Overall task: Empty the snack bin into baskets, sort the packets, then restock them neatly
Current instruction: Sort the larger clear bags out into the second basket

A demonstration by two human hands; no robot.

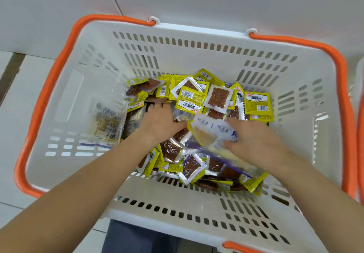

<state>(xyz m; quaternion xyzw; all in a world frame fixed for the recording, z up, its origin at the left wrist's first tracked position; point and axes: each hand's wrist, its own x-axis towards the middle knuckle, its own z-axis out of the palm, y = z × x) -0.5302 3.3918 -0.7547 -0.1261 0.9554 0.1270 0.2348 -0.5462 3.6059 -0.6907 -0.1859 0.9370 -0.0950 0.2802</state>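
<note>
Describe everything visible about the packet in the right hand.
The white packet is a flat, see-through plastic sachet with blue print and a pale filling, blurred by motion. The right hand pinches its near edge and holds it tilted just above the heap of yellow packets in the white basket. The left hand lies close beside its left edge; whether they touch cannot be told. Its print is unreadable.
</note>
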